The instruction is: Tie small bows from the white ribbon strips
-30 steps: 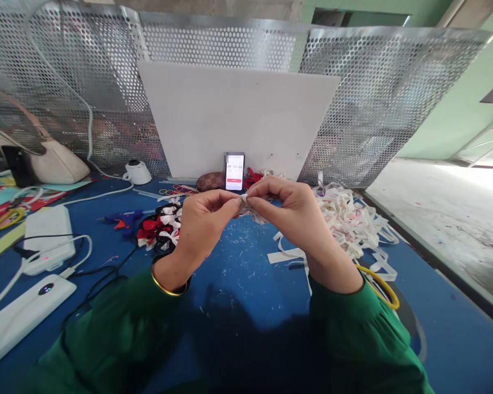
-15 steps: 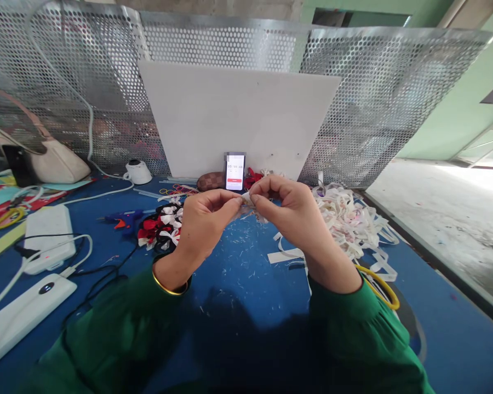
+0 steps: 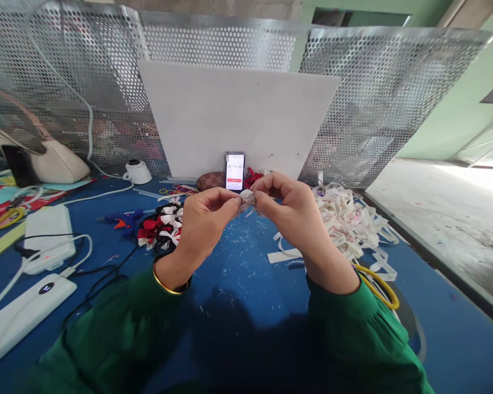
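Between my two hands is a small gathered piece of whitish ribbon (image 3: 247, 196), held up above the middle of the blue table (image 3: 246, 279). My left hand (image 3: 207, 221) pinches its left side between thumb and fingers. With thumb and forefinger, my right hand (image 3: 290, 210) grips the right side. The fingertips hide part of the ribbon. To the left of my left hand lies a pile of red, white and black bows (image 3: 164, 224). A heap of loose white ribbon strips (image 3: 345, 219) sits to the right of my right hand.
A phone with a running timer (image 3: 234, 172) leans against a white board (image 3: 242, 115). At left are a blue glue gun (image 3: 129, 219), a white power bank (image 3: 28, 317), cables and a handbag (image 3: 61, 156). A yellow ring (image 3: 380, 287) lies by my right forearm.
My right hand has shifted slightly right and up, and its fingers are a little farther from my left. More of the whitish ribbon shows between them.
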Demonstrator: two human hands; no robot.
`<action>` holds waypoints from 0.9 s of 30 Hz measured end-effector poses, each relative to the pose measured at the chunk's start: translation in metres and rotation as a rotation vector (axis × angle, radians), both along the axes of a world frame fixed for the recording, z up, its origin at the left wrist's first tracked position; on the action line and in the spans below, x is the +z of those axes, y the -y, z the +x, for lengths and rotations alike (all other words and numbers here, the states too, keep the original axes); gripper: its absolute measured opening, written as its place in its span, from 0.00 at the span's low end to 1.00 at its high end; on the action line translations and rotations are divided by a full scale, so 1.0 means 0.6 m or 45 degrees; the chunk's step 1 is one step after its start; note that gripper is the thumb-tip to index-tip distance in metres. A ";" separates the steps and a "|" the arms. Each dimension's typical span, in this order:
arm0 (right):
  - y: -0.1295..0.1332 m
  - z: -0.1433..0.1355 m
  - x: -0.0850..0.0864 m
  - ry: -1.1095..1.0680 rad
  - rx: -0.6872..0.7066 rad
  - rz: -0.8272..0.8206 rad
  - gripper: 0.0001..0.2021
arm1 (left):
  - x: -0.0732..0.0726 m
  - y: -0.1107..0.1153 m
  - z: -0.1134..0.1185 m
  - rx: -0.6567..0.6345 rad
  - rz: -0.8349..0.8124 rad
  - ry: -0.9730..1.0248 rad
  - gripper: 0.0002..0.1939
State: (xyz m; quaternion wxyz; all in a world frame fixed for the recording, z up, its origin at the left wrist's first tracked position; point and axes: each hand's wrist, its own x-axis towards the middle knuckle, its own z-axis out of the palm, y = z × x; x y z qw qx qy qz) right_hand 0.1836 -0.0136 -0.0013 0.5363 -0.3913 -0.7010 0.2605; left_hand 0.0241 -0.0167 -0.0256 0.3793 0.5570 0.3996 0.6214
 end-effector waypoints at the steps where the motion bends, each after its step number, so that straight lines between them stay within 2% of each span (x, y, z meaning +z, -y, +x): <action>1: -0.001 0.001 -0.001 -0.036 -0.001 -0.012 0.03 | 0.001 0.000 0.001 -0.003 -0.008 0.011 0.03; 6: -0.004 0.001 -0.003 -0.160 0.000 -0.067 0.03 | 0.003 0.001 0.005 -0.091 -0.039 0.048 0.05; 12: -0.001 -0.001 0.004 -0.076 0.038 -0.065 0.04 | 0.001 0.000 0.005 -0.184 -0.050 0.101 0.15; 15: 0.000 -0.002 0.003 -0.034 0.057 -0.032 0.03 | 0.001 -0.001 0.005 -0.164 -0.073 0.093 0.13; 20: -0.007 -0.002 -0.003 -0.181 -0.034 -0.057 0.04 | 0.003 -0.003 0.004 -0.094 -0.098 0.118 0.13; 24: -0.009 0.001 -0.001 -0.225 0.061 -0.079 0.08 | 0.002 -0.002 0.004 -0.123 -0.108 0.116 0.13; 27: -0.008 0.003 0.001 -0.127 0.151 -0.125 0.12 | -0.001 0.000 0.004 -0.109 -0.070 0.036 0.13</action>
